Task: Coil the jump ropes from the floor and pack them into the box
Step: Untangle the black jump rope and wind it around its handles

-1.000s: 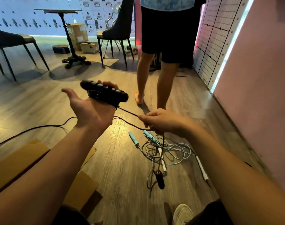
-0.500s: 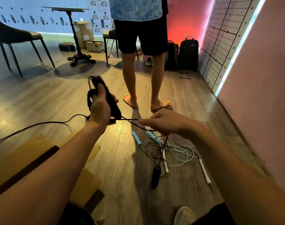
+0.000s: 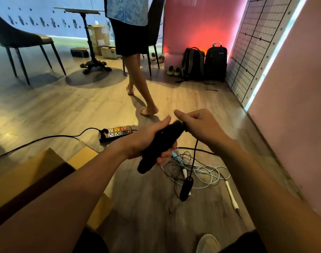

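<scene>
The left hand [image 3: 148, 141] is wrapped around a black handle [image 3: 158, 147] with cord wound about it, held above the floor at the middle of the view. At its 2 o'clock the right hand [image 3: 201, 126] pinches the black cord [image 3: 194, 157] near the handle's top. From that pinch the cord drops toward 6 o'clock, and the second handle [image 3: 186, 188] dangles at its end over a pale tangle of ropes [image 3: 198, 170] on the floor.

The cord looks thin, limp and light, so it should wrap easily but spring loose if tension drops — keep it taut between the hands. The stiff handles are the sure places to grip; the hanging one will swing as the last length winds in. The pale ropes are interlaced, so lifting by a white handle [image 3: 231, 196] at 5 o'clock and drawing slowly seems safest. The box [image 3: 37, 170] sits open at 8 o'clock, near the left forearm.
</scene>
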Demonstrator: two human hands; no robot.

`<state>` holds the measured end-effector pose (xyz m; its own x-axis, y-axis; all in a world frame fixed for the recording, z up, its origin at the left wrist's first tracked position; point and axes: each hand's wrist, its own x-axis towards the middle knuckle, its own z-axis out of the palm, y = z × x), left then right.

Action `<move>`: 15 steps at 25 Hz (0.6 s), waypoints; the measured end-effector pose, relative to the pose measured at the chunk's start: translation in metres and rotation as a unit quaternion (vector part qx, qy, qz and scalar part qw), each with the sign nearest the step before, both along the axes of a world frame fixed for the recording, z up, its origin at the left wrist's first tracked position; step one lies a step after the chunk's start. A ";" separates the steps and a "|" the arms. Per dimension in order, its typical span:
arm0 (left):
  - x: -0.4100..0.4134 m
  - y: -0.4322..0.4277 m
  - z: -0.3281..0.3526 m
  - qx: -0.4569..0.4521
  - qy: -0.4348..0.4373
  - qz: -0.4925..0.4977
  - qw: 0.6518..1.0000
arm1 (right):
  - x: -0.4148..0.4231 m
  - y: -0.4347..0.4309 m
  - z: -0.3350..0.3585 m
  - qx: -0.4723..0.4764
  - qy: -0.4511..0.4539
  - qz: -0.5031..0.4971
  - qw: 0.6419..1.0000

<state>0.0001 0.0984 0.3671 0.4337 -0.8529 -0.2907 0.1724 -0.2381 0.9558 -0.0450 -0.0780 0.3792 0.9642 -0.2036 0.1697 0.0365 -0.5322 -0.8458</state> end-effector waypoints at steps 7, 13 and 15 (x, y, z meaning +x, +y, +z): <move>0.010 0.009 0.013 -0.216 0.092 0.133 0.963 | 0.006 -0.006 -0.007 -0.001 0.061 -0.010 0.998; 0.013 0.013 0.012 -0.278 0.152 0.128 0.940 | 0.001 -0.017 -0.001 0.084 0.039 0.033 0.995; 0.013 0.011 0.015 -0.379 0.211 0.121 0.893 | 0.002 -0.013 -0.006 0.067 0.106 0.094 0.988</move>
<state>0.0127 0.1092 0.3825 0.6205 -0.7699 0.1493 0.5145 0.5433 0.6635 -0.0430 -0.0907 0.3734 0.9981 -0.0239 -0.0566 -0.0614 -0.4157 -0.9074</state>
